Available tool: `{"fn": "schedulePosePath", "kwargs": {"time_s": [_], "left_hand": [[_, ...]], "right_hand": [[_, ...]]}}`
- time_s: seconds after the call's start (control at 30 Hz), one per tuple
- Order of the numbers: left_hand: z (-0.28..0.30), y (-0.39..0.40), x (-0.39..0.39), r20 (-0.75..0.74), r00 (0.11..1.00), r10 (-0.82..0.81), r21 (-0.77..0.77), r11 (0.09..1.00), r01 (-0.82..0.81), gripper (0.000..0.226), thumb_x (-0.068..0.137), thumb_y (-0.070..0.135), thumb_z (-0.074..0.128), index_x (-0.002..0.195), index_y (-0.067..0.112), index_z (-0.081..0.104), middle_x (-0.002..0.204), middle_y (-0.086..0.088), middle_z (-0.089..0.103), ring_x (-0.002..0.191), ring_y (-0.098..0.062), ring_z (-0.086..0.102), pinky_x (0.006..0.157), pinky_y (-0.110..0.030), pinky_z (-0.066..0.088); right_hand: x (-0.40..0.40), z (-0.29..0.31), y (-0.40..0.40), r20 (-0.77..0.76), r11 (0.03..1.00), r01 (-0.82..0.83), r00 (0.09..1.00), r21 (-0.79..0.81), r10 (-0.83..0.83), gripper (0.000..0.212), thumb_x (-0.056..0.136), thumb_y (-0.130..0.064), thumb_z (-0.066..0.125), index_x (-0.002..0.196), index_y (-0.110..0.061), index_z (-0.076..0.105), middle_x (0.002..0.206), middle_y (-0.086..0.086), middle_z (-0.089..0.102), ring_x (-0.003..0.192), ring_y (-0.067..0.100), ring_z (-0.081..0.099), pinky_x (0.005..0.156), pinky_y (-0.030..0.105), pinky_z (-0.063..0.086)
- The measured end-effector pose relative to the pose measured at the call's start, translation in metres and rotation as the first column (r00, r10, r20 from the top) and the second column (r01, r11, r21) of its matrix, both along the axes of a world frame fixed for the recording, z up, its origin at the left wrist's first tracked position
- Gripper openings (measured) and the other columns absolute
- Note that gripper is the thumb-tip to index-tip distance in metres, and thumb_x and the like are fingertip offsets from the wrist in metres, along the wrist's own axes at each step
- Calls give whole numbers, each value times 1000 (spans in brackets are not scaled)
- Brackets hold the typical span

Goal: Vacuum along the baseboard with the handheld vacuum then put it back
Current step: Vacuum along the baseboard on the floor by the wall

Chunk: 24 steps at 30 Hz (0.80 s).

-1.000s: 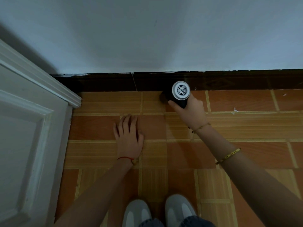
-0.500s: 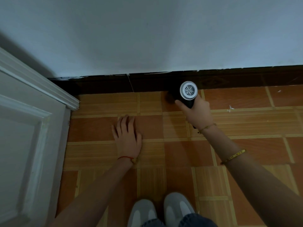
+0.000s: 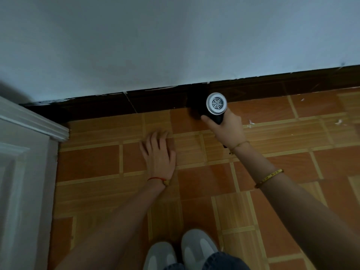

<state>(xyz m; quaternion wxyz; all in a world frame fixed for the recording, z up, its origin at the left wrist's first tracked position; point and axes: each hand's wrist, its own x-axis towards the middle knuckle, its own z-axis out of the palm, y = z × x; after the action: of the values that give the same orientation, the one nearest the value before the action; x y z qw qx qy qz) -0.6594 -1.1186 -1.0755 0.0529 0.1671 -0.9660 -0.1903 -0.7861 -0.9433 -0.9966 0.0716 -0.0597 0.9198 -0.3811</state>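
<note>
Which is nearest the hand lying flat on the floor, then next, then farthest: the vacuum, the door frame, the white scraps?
From the left hand:
1. Vacuum, to its right by the baseboard.
2. Door frame, off to its left.
3. White scraps, far right on the floor.

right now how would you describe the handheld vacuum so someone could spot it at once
Find the dark baseboard under the pale wall. Follow it rightward to where the right hand grips the handheld vacuum against it. It is the only black body there, with a round silver grille facing up.
</note>
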Motion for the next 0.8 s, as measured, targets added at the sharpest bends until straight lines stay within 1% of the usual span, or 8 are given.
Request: {"fn": "schedulePosePath", "kwargs": {"time_s": [0.07,0.2,0.33,0.4,0.47,0.63,0.73,0.8], "left_hand": [[-3,4,-2,0,1000,-13,-4,1000,13,50,93,34,37,139,16,45,146,-11,41,139,-32,31,116,-63,13],[-8,4,1,14,999,-33,-54,998,33,50,95,34,38,141,15,44,149,-11,39,141,-31,28,117,-63,11],[-7,6,1,27,999,-38,-72,997,40,50,95,33,42,142,16,41,150,-11,37,143,-32,27,117,-63,10],[-6,6,1,22,999,-36,-71,997,38,51,94,33,43,142,15,41,150,-11,36,142,-32,27,117,-63,10],[-6,6,1,26,999,-37,-72,997,39,52,93,33,43,142,15,41,150,-11,36,143,-32,26,117,-63,10],[-6,5,2,8,999,-44,-81,996,44,51,93,30,50,141,15,42,149,-11,37,142,-32,27,117,-63,10],[-7,5,2,5,999,-37,-83,996,37,52,92,30,51,142,16,42,149,-11,38,143,-32,26,117,-63,10],[-7,5,1,4,999,-38,-78,996,38,52,92,29,52,142,16,41,148,-11,38,143,-32,27,117,-63,10]], "right_hand": [[-4,0,10,-18,998,64,998,-7,-64,61,83,-48,67,127,-9,52,108,7,70,94,26,68,78,30,53],[-8,-3,35,-68,985,175,983,12,-173,63,83,-49,65,129,-9,51,109,6,70,97,25,67,75,25,49],[-2,-1,29,-35,997,82,996,-9,-82,61,83,-48,67,128,-10,51,103,8,71,90,26,68,74,27,52],[0,-2,23,-18,1000,16,1000,-8,-16,58,83,-48,67,123,-9,54,97,8,71,80,21,67,71,27,52],[-2,-1,24,-20,1000,23,1000,-1,-23,56,82,-49,67,120,-9,55,96,7,71,75,17,63,70,30,55],[-14,2,53,-53,982,189,981,28,-187,61,82,-51,65,124,-9,53,102,6,71,85,26,70,76,35,58],[-9,5,53,-23,988,157,987,16,-156,60,82,-51,65,126,-13,51,102,6,71,82,28,69,74,38,59],[-3,7,45,-1,997,76,997,18,-76,57,83,-49,66,125,-12,52,100,7,71,82,29,69,76,37,58]]}}
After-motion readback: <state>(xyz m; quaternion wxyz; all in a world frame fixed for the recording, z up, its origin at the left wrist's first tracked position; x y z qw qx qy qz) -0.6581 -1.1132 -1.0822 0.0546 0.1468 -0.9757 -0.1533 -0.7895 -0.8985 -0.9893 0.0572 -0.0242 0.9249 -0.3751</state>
